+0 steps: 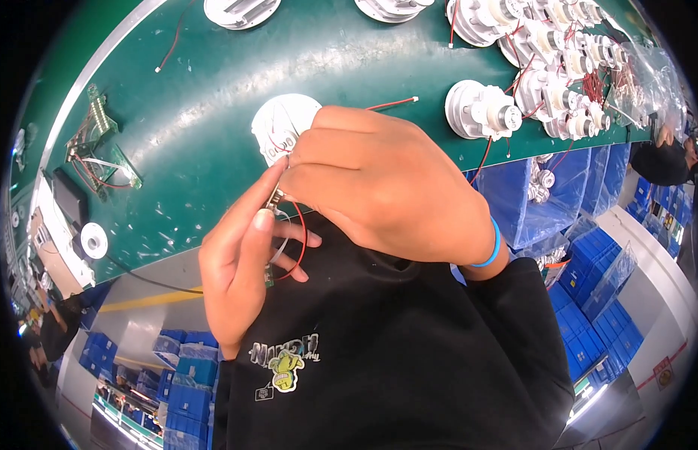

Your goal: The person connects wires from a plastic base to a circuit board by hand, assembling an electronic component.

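My left hand (240, 262) pinches a small circuit board (274, 199) between thumb and forefinger, its lower fingers partly curled. A red wire (302, 244) and a whitish wire loop down from the board past those fingers. Over the board's far end, my right hand (379, 176) is closed, thumb and fingertips pressed together; what they grip is hidden. Just beyond my fingertips a white round housing (281, 116) lies on the green bench, partly covered by my right hand. A red wire with a white plug (398, 103) sticks out to the right behind my knuckles.
Many white motor assemblies (484, 110) crowd the bench's right side. Circuit boards with wires (101, 154) stand at the left, near a white ring-shaped spool (94, 240). A blue lined bin (506, 195) sits below the right edge of the green bench (191, 180).
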Available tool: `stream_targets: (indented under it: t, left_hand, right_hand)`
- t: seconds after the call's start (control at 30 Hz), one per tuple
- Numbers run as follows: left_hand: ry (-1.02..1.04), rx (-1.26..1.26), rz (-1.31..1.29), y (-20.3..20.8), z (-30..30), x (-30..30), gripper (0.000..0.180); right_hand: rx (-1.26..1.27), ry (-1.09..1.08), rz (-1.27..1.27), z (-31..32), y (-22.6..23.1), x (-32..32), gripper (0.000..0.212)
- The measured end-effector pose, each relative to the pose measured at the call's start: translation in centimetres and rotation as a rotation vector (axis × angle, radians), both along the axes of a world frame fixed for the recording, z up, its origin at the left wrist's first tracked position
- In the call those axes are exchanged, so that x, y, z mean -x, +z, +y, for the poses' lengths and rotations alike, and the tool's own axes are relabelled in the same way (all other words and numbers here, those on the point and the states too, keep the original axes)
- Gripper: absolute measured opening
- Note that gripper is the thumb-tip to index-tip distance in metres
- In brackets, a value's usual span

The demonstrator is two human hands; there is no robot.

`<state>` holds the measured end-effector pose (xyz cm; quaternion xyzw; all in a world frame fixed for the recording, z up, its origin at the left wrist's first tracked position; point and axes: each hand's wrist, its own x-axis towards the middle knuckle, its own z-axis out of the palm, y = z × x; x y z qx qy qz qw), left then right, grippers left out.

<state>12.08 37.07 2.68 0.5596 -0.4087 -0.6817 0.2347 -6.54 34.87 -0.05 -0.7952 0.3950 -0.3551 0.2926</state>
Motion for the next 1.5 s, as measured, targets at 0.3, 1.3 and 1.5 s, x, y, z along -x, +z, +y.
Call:
stream_targets:
  t: [0.3, 1.3, 1.5]
  left_hand:
    - [0.000, 0.031, -0.021, 0.1, 0.1, 0.1, 0.039]
    - [0.274, 0.094, 0.326, -2.4, -1.3, -0.6, 0.056]
    - [0.294, 0.086, 0.274, -2.0, -1.0, 0.5, 0.054]
  right_hand:
    - [0.114, -0.093, -0.074, 0.5, -1.1, -0.8, 0.022]
    - [-0.279, -0.615, -0.276, 3.3, -2.3, 2.3, 0.024]
    - [0.304, -0.657, -0.052, 1.8, -4.0, 1.5, 0.017]
